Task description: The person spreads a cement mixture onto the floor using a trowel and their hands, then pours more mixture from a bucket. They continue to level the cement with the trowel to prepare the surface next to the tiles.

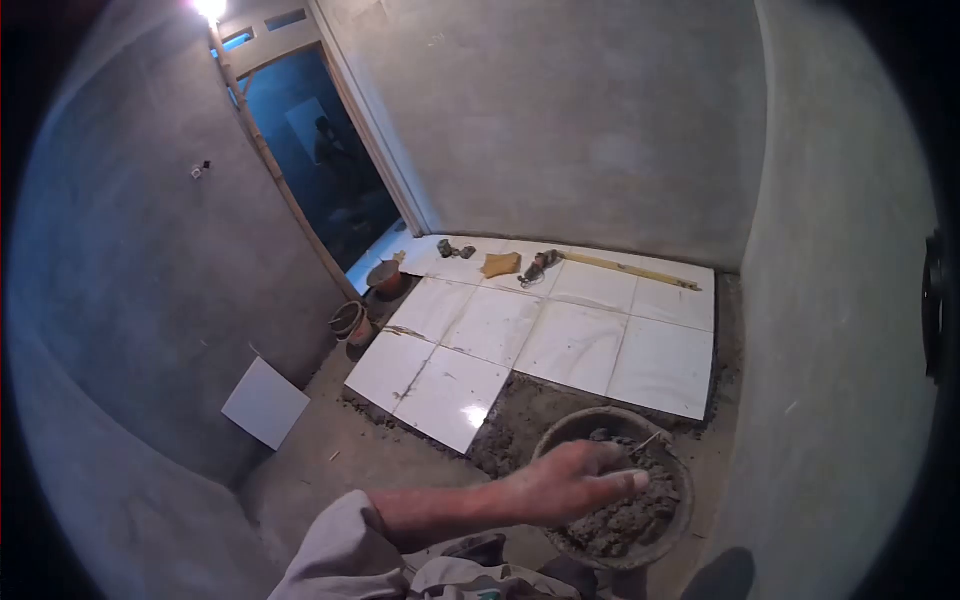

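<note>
My left hand (pixel 572 484) reaches in from the lower left, over a round bucket (pixel 686 508) of wet grey mortar (pixel 620 525). Its fingers are curled and the thumb points right. A thin, light-coloured edge or stick (pixel 645 443) shows just past the fingers. What the hand grips is mostly hidden. My right hand is out of view. Beyond the bucket, white floor tiles (pixel 570 345) lie in rows, with a bare mortar patch (pixel 545 405) beside their near edge.
A loose white tile (pixel 265 402) leans by the left wall. Two small buckets (pixel 350 322) (pixel 385 278) stand near the doorway by a bamboo pole (pixel 280 185). On the tiles lie a yellow level (pixel 630 269), a power tool (pixel 540 268) and a yellow-brown piece (pixel 501 264). Someone is beyond the doorway.
</note>
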